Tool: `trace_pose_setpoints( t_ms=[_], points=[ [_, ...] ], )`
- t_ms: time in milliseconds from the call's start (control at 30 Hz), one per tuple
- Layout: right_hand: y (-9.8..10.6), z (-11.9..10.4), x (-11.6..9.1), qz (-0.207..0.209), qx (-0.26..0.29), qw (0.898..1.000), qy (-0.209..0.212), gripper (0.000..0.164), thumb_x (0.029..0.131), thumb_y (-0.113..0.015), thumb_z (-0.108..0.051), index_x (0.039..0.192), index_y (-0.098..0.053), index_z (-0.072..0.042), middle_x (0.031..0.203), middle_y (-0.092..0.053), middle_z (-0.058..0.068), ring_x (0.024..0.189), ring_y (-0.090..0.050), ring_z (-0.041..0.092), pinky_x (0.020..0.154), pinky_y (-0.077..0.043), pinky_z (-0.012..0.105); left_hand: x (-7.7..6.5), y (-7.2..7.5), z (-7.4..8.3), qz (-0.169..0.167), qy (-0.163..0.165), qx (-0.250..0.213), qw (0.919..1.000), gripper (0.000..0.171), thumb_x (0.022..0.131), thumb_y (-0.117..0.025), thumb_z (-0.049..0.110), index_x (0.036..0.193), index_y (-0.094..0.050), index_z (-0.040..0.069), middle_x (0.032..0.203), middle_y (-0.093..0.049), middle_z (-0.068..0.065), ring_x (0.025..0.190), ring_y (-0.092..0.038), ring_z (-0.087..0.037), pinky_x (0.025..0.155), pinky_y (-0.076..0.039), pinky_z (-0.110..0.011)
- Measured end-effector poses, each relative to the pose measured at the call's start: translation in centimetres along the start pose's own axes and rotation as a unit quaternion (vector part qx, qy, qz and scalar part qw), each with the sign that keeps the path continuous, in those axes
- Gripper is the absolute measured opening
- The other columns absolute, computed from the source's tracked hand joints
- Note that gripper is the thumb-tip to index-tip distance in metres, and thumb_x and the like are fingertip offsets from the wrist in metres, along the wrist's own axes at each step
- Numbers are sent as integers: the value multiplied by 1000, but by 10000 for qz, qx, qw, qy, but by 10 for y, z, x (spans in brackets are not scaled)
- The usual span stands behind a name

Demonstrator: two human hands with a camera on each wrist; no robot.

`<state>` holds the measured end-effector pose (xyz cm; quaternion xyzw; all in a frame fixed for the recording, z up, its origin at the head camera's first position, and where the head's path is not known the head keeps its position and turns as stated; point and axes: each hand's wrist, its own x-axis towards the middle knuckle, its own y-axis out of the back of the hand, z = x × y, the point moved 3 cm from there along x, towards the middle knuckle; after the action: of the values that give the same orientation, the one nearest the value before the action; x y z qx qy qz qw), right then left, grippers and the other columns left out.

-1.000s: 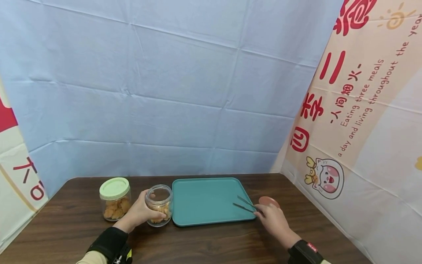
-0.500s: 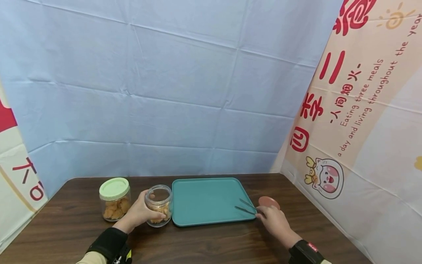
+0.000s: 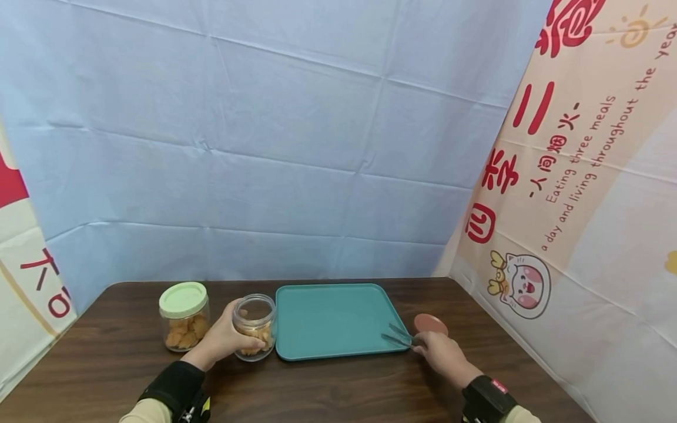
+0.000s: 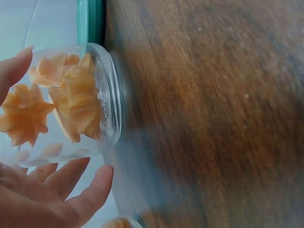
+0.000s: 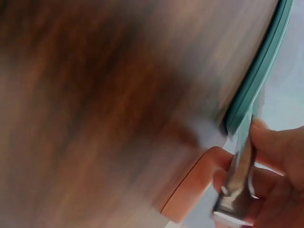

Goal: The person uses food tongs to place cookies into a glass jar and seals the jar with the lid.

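My left hand [image 3: 223, 336] grips a lidless clear jar [image 3: 260, 324] that stands against the tray's left side. Pale orange, star-shaped biscuits [image 4: 78, 102] lie inside it, with the thumb on one side of the jar and the fingers on the other. My right hand [image 3: 443, 354] holds metal tongs [image 3: 400, 339] by the bend end; their two spread tips overlap the front right corner of the teal tray [image 3: 330, 320] and hold nothing. In the right wrist view the thumb presses one arm of the tongs [image 5: 243, 173]. A salmon-coloured round lid [image 3: 430, 323] lies just behind that hand.
A second jar [image 3: 185, 332], closed with a light green lid [image 3: 183, 298], holds brown biscuits left of my left hand. The dark wooden table [image 3: 328, 390] ends at a blue cloth [image 3: 296, 176] behind and a printed cloth [image 3: 597, 282] at the right.
The tong tips have shifted slightly to the right and toward the front of the tray. My left hand and the jar have stayed put.
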<state>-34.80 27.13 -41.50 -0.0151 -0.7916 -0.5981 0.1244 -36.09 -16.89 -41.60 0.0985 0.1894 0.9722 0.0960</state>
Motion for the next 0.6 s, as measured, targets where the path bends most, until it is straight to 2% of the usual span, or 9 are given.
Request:
trace_pose_setpoints(
  t_ms=[200, 433, 600],
  points=[
    [2, 1, 5, -78, -8, 9998, 186, 18, 86, -71, -3, 75, -60, -13, 68, -50, -5, 62, -45, 11, 57, -39, 31, -1, 0, 1, -57, -27, -36, 10000, 104, 76, -83, 8, 148, -11, -8, 141, -30, -36, 120, -45, -48, 89, -47, -52],
    [4, 3, 10, -189, -86, 9994, 294, 11, 83, -72, 1, 85, -66, -8, 78, -59, -3, 70, -50, 13, 65, -48, 35, -1, -1, 3, -56, 26, -61, 10000, 105, 76, -83, 8, 148, -8, -9, 143, -28, -36, 119, -46, -46, 88, -47, -49],
    [5, 7, 7, -169, -15, 9996, 242, 10, 84, -72, 0, 90, -65, -5, 82, -61, -1, 73, -51, 16, 68, -49, 39, -1, -2, 3, -54, 1, 46, 10000, 106, 76, -83, 8, 147, -7, -10, 144, -28, -36, 120, -46, -46, 88, -48, -49]
  ],
)
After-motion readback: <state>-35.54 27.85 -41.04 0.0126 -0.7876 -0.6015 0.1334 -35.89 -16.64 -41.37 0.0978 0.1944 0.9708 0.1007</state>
